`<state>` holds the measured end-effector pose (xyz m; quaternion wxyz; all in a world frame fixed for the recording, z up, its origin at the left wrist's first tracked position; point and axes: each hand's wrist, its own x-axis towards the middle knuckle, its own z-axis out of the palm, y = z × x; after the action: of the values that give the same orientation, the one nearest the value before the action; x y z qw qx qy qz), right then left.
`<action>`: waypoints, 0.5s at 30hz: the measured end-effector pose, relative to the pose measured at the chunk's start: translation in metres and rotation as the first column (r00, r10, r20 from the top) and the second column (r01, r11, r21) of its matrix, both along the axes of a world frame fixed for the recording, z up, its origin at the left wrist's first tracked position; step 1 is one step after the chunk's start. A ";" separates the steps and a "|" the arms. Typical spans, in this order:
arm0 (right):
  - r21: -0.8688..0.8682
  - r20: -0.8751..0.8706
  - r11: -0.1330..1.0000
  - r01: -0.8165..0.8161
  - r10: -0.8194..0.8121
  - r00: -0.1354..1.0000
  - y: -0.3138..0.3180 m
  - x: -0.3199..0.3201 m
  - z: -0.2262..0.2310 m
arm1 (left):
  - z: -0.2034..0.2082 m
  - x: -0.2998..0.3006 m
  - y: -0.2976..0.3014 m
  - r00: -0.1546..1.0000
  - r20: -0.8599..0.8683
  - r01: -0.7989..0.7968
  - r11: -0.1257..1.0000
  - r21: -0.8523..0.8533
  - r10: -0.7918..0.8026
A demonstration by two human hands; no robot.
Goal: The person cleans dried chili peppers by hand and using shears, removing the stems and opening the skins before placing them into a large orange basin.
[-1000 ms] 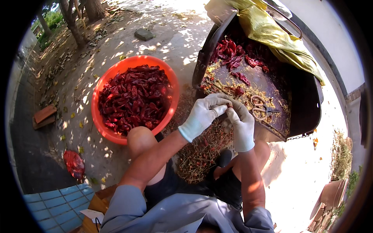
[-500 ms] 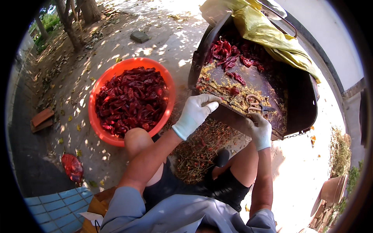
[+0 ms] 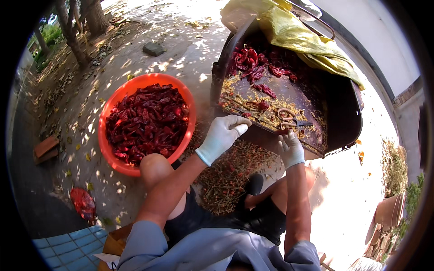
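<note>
My left hand (image 3: pixel 222 135), in a white glove, hovers with its fingers stretched out just before the front lip of a dark metal cart tray (image 3: pixel 339 117); nothing shows in it. My right hand (image 3: pixel 290 149), also gloved, rests against that lip with curled fingers, and what it grips is hidden. On the tray lie red dried chilies (image 3: pixel 253 67), yellow seeds and a pair of scissors (image 3: pixel 291 121). An orange basin (image 3: pixel 106 135) full of dried chilies (image 3: pixel 147 122) stands by my left knee. A heap of stems (image 3: pixel 230 174) lies on the ground between my legs.
A yellow cloth (image 3: pixel 298 36) drapes over the cart's far end. A stone (image 3: pixel 154 48) and tree trunks (image 3: pixel 74 40) are beyond the basin, a brick (image 3: pixel 45 148) and a red bag (image 3: pixel 82 203) to the left, a clay pot (image 3: pixel 389 212) to the right.
My hands, together over the tray a second ago, have separated. The right hand dropped to the tray's front lip; the left stayed near the tray's left front corner.
</note>
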<state>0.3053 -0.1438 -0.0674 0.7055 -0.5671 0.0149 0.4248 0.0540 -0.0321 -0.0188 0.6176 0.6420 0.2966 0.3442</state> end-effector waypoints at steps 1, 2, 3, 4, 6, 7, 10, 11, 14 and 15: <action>0.050 -0.037 0.999 0.007 -0.005 0.999 0.001 0.007 -0.006 | -0.001 0.001 0.000 1.000 0.002 0.010 1.000 0.006 -0.010; 0.051 -0.034 0.998 0.049 -0.047 0.998 0.001 0.016 -0.010 | -0.002 0.003 0.000 1.000 0.004 0.019 1.000 0.011 -0.019; 0.052 -0.035 0.995 0.087 -0.085 0.996 0.004 0.021 -0.008 | -0.002 0.004 0.000 1.000 0.003 0.025 1.000 0.018 -0.025; 0.054 -0.035 0.991 0.124 -0.123 0.992 0.005 0.024 -0.006 | -0.001 0.004 -0.001 1.000 0.002 0.028 0.999 0.025 -0.029; 0.014 0.188 1.000 0.025 -0.028 0.982 0.002 0.027 -0.001 | 0.001 0.005 -0.003 0.999 0.000 0.034 0.999 0.039 -0.034; -0.087 0.386 0.996 -0.030 0.062 0.921 0.000 0.026 0.002 | 0.000 0.005 -0.003 0.999 -0.003 0.034 0.999 0.030 -0.034; -0.407 0.798 0.911 -0.062 0.388 0.462 -0.003 0.024 0.004 | -0.001 0.006 -0.004 0.999 -0.017 0.042 0.999 0.029 -0.042; -0.501 0.836 0.865 -0.024 0.491 0.245 -0.004 0.024 0.004 | 0.000 0.006 -0.004 0.999 -0.025 0.046 0.998 0.047 -0.045; -0.562 0.812 0.826 0.044 0.561 -0.159 -0.007 0.021 0.000 | 0.002 0.007 -0.007 0.997 -0.058 0.062 0.997 0.053 -0.059; -0.571 0.800 0.819 0.058 0.571 -0.182 -0.006 0.019 0.000 | 0.003 0.007 -0.007 0.996 -0.072 0.063 0.997 0.048 -0.059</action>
<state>0.3243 -0.1493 -0.0673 0.2252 -0.8091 -0.5426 -0.0157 0.0608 -0.0393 -0.0159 0.6006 0.6778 0.2896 0.3098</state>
